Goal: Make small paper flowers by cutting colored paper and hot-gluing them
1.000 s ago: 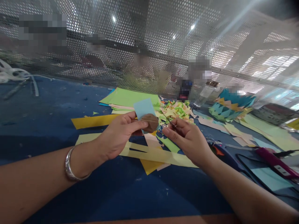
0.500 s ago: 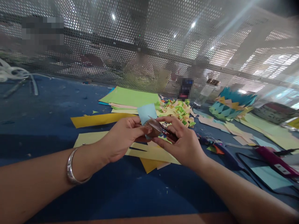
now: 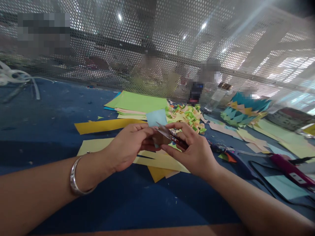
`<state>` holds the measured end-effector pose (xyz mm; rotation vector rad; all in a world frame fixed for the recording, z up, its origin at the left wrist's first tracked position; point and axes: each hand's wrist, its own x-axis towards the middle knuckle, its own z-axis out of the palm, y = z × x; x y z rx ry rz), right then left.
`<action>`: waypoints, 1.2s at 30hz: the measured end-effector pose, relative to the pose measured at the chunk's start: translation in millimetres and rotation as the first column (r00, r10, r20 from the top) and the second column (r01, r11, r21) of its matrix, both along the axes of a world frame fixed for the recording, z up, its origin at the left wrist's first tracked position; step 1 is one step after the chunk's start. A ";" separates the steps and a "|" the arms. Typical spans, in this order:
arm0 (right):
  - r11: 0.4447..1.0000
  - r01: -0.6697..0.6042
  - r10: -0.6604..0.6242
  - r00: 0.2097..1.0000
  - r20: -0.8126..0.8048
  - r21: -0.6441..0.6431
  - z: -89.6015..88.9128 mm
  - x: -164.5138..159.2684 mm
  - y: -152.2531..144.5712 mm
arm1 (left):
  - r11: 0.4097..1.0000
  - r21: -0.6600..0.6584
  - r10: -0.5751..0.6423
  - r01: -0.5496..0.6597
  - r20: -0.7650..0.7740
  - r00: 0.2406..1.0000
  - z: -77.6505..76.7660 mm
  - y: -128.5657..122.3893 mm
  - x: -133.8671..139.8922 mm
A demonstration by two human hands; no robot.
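My left hand point(image 3: 134, 144), with a silver bangle on the wrist, pinches a small light-blue piece of paper point(image 3: 157, 117) between thumb and fingers. My right hand point(image 3: 192, 147) is closed around the dark handles of a pair of scissors point(image 3: 166, 131). The blades point up and left and lie against the blue paper, close to the left thumb; whether they are cutting cannot be made out. Under both hands lie pale yellow paper strips point(image 3: 169, 162) and a darker yellow piece point(image 3: 156, 173). A long golden-yellow strip point(image 3: 105, 126) extends leftward behind the left hand.
Behind the hands are a stack of green paper point(image 3: 145, 101) and a heap of small paper cuttings point(image 3: 189, 116). To the right stand a glass bottle point(image 3: 216, 98) and a zigzag paper ring point(image 3: 246, 109), with a blue glue gun point(image 3: 241, 164) and a purple power strip point(image 3: 292, 168) nearer.
The blue paper has turned slightly and shifted a little to the right in my left hand, whose thumb has moved up. My right hand and the scissors stay almost in place.
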<state>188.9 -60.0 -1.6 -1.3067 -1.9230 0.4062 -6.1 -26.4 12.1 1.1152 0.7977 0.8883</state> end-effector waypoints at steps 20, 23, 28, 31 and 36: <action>0.998 -0.049 0.053 0.991 -0.124 0.030 5.2 4.2 -1.7 | 0.979 0.204 0.016 -0.014 -0.012 1.000 0.5 -4.4 -0.7; 0.995 -0.095 0.090 0.970 -0.227 -0.011 9.3 7.5 0.4 | 0.971 0.228 0.079 -0.071 -0.023 0.997 3.5 -1.6 -1.0; 0.969 -0.204 0.135 0.910 -0.392 -0.140 10.8 11.1 5.2 | 0.969 0.229 0.092 -0.086 -0.015 0.996 4.6 0.0 -0.4; 0.947 -0.263 0.146 0.865 -0.480 -0.187 9.3 12.0 7.1 | 0.968 0.238 0.083 -0.075 -0.025 0.996 2.3 0.5 -1.1; 0.924 -0.306 0.140 0.830 -0.540 -0.231 7.5 12.2 8.6 | 0.970 0.237 0.052 -0.050 -0.004 0.999 0.4 1.2 -1.9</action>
